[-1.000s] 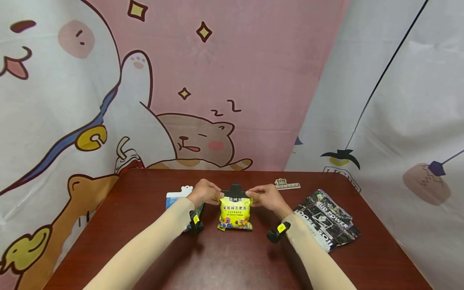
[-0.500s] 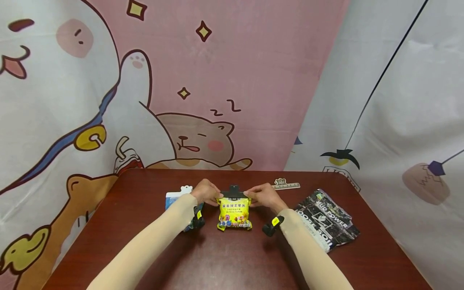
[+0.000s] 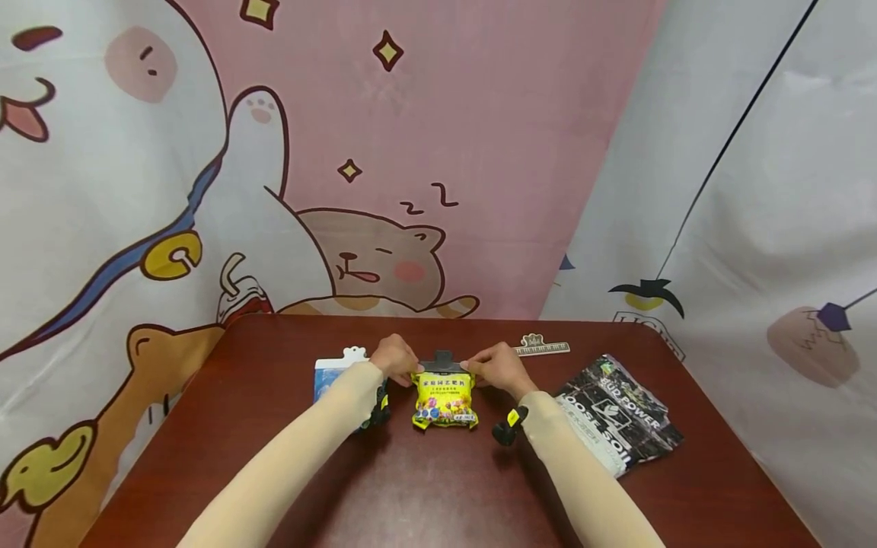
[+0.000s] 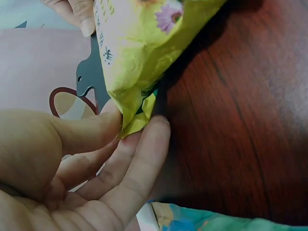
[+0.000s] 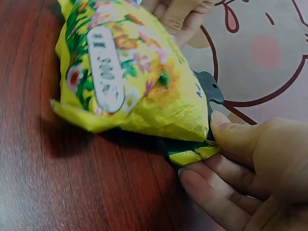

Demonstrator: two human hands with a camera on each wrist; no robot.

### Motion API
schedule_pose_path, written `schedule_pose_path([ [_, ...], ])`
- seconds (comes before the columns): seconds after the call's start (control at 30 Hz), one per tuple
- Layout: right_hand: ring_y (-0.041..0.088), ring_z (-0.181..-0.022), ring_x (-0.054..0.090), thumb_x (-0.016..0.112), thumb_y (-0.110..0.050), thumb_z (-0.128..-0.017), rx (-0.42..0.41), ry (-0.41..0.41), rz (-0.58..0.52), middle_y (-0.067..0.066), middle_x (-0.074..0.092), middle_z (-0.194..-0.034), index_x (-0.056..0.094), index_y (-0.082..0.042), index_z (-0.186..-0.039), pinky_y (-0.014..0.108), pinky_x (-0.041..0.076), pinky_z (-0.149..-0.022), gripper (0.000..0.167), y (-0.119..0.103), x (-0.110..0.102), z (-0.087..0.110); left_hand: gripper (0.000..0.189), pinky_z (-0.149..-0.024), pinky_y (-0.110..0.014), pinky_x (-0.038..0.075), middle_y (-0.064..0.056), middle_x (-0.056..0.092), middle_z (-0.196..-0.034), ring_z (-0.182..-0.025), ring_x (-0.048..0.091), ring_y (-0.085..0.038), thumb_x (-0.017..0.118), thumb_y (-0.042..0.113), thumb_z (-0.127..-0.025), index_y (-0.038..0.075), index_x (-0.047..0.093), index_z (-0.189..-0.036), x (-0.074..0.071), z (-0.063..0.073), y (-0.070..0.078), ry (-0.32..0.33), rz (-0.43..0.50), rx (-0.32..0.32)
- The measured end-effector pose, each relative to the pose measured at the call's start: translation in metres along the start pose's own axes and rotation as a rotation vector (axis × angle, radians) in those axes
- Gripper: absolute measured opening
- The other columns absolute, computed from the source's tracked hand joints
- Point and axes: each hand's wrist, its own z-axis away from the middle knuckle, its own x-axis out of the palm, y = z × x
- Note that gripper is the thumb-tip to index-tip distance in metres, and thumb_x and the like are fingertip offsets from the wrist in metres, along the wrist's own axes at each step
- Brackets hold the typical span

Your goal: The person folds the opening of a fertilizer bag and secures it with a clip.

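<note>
A yellow fertilizer bag (image 3: 444, 401) with printed flowers is in the middle of the table, a dark clip (image 3: 443, 363) across its top edge. My left hand (image 3: 395, 358) pinches the bag's upper left corner between thumb and fingers. At the upper right corner my right hand (image 3: 501, 369) does the same, its thumb beside the clip. In the left wrist view the folded corner of the yellow bag (image 4: 144, 57) lies between thumb and fingertips. The right wrist view shows the dark clip (image 5: 210, 89) behind the bag, close to the right thumb.
Left of the yellow bag lies a blue bag (image 3: 329, 376) with a white clip (image 3: 353, 355), partly hidden by the left arm. A black loose-soil bag (image 3: 620, 415) lies at the right. Behind the right hand is a piano-key clip (image 3: 543, 348). A printed curtain (image 3: 507, 152) hangs behind the table.
The line of print just under the dark clip has gone out of sight as the bag's top tilts back. The right wrist has shifted slightly left. Both hands keep their hold.
</note>
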Motion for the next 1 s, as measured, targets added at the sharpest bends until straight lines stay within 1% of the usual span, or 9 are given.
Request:
schedule_pose_path([
  [0.1,0.022,-0.076,0.075,0.078,-0.032,-0.092,-0.004,0.015,0.051,0.007,0.077,-0.094,0.084,-0.01,-0.092,0.036,0.063,-0.069,0.022,-0.004,-0.001,-0.001,0.016,-0.069,-0.039,0.064,-0.017,0.072,-0.093,-0.075,0.076,-0.03,0.08,0.007,-0.088,-0.005,0.076,-0.097,-0.001,-0.004,0.003,0.009,-0.021,-0.033],
  [0.23,0.022,-0.074,0.074,0.078,-0.031,-0.092,-0.017,0.007,0.091,0.006,0.076,-0.09,0.083,-0.009,-0.093,0.037,0.063,-0.069,0.023,-0.007,-0.001,-0.002,0.017,-0.067,-0.036,0.063,-0.016,0.07,-0.092,-0.074,0.076,-0.029,0.08,0.008,-0.088,-0.006,0.075,-0.098,-0.001,-0.007,0.005,0.009,-0.027,-0.07],
  [0.4,0.02,-0.074,0.071,0.076,-0.03,-0.094,-0.04,-0.039,0.119,0.005,0.075,-0.091,0.082,-0.01,-0.097,0.035,0.061,-0.068,0.022,-0.008,-0.003,-0.003,0.021,-0.068,-0.038,0.064,-0.016,0.07,-0.091,-0.074,0.074,-0.028,0.081,0.013,-0.088,-0.004,0.073,-0.099,-0.002,-0.007,0.004,0.0,-0.068,-0.063],
  [0.53,0.018,-0.074,0.07,0.075,-0.03,-0.095,-0.068,-0.085,0.159,0.004,0.076,-0.092,0.08,-0.009,-0.103,0.03,0.057,-0.065,0.023,-0.009,-0.005,-0.001,0.027,-0.072,-0.041,0.064,-0.014,0.069,-0.095,-0.077,0.073,-0.03,0.08,0.018,-0.089,-0.002,0.072,-0.103,-0.003,-0.001,0.003,-0.01,-0.087,-0.039],
  [0.6,0.019,-0.075,0.07,0.074,-0.03,-0.095,-0.082,-0.093,0.187,0.005,0.076,-0.094,0.079,-0.009,-0.106,0.03,0.057,-0.066,0.024,-0.01,-0.006,0.001,0.028,-0.074,-0.043,0.063,-0.013,0.068,-0.096,-0.08,0.072,-0.032,0.08,0.021,-0.089,-0.002,0.073,-0.103,-0.003,0.003,0.003,-0.01,-0.083,-0.022],
  [0.67,0.018,-0.08,0.068,0.074,-0.031,-0.095,-0.097,-0.091,0.224,0.004,0.076,-0.099,0.078,-0.01,-0.109,0.032,0.056,-0.07,0.025,-0.011,-0.007,0.002,0.029,-0.076,-0.045,0.063,-0.013,0.067,-0.097,-0.082,0.072,-0.033,0.079,0.023,-0.09,-0.002,0.073,-0.102,-0.003,0.007,0.003,-0.007,-0.078,0.0],
  [0.8,0.019,-0.094,0.065,0.073,-0.034,-0.095,-0.118,-0.071,0.288,0.002,0.075,-0.11,0.078,-0.016,-0.113,0.041,0.056,-0.087,0.026,-0.012,-0.011,0.006,0.033,-0.077,-0.047,0.062,-0.014,0.067,-0.101,-0.085,0.07,-0.033,0.077,0.03,-0.092,0.0,0.073,-0.105,-0.003,0.012,0.004,0.013,-0.085,0.046],
  [0.9,0.022,-0.106,0.065,0.073,-0.036,-0.095,-0.121,-0.06,0.296,0.002,0.074,-0.118,0.077,-0.018,-0.117,0.048,0.054,-0.096,0.029,-0.013,-0.016,0.01,0.038,-0.078,-0.046,0.062,-0.014,0.069,-0.107,-0.085,0.069,-0.03,0.076,0.034,-0.094,0.001,0.072,-0.111,-0.004,0.015,0.005,0.037,-0.098,0.073],
  [1.0,0.026,-0.115,0.065,0.072,-0.037,-0.095,-0.13,-0.051,0.292,0.004,0.072,-0.125,0.073,-0.016,-0.125,0.053,0.052,-0.101,0.036,-0.014,-0.024,0.014,0.041,-0.08,-0.047,0.06,-0.014,0.07,-0.111,-0.086,0.067,-0.029,0.074,0.036,-0.095,0.001,0.071,-0.117,-0.004,0.017,0.007,0.058,-0.094,0.107],
])
